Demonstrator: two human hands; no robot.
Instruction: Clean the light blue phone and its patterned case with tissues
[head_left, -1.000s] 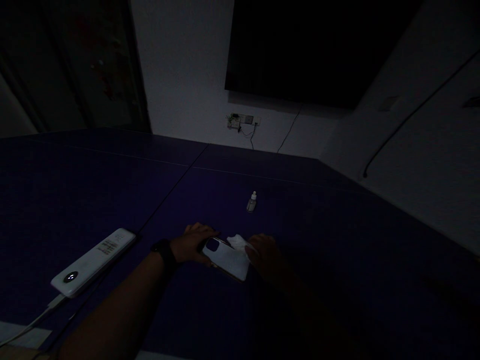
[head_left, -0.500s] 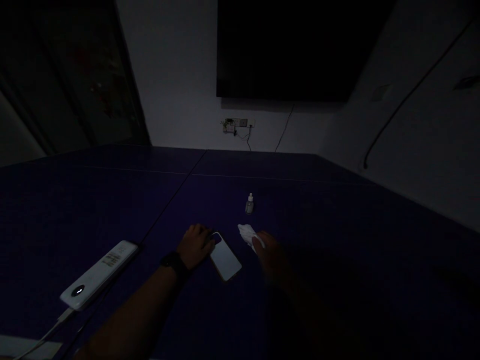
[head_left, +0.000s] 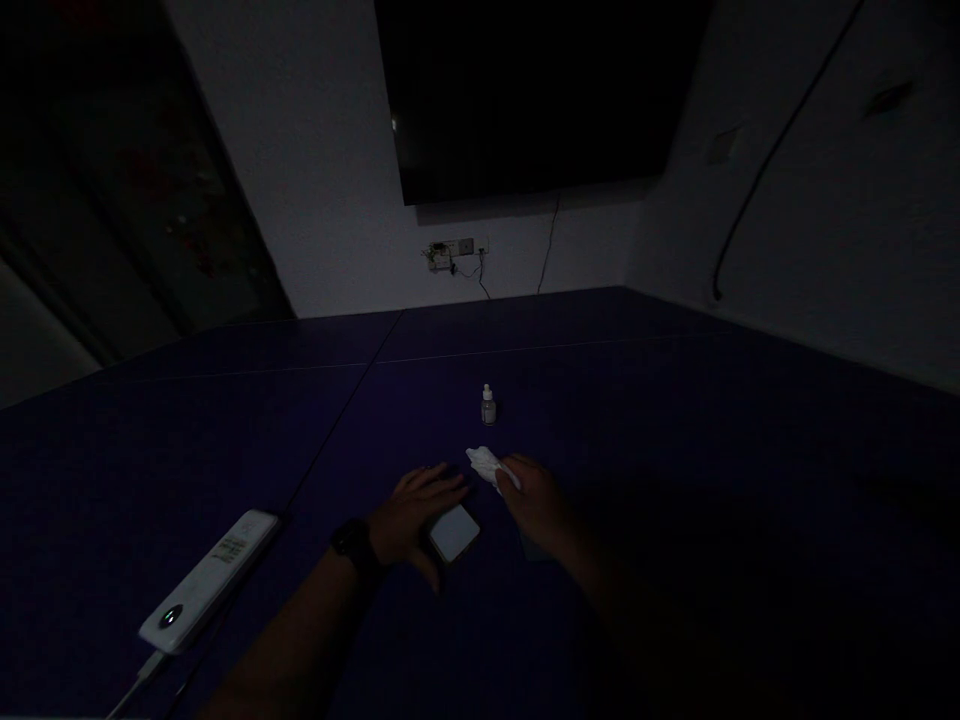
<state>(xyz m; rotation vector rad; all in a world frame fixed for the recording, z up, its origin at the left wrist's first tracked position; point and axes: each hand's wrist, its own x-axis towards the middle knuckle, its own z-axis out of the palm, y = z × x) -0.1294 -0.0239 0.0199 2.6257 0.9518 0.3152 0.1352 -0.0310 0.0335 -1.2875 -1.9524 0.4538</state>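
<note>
"White tissue (head_left: 491, 468) first: which hand has it in the head view?"

"The right hand (head_left: 536, 505). Thumb and fingers are pinched narrow on one end, and the crumpled other end sticks out toward the left, clear of everything."

"And the left hand (head_left: 409, 522)?"

"Spread wide, palm down, over the case (head_left: 454, 535). The fingers reach across its far part and the thumb stands off to the near side. It doesn't clasp the case; whether the palm presses on it, I can't tell."

"So where does the case lie?"

"On the purple surface (head_left: 360, 440), between the two hands, with its pale near end showing beside the left hand. The rest is hidden under the fingers."

"Anything under the right wrist?"

"A dark, bluish shape (head_left: 534, 547), too dim to name."

"What stands beyond the hands?"

"A small bottle (head_left: 488, 411) with a white dropper top, upright on the same surface, apart from both hands and just past the tissue."

"And off to the left?"

"A white power bank (head_left: 214, 580), lying flat with a small lit display, a pale cable (head_left: 139, 690) at its near end. It's well apart from the left wrist, which wears a black watch (head_left: 352, 542)."

"Further back?"

"A pale wall (head_left: 315, 220) with a big dark screen (head_left: 540, 90) above some sockets (head_left: 454, 250)."
</note>
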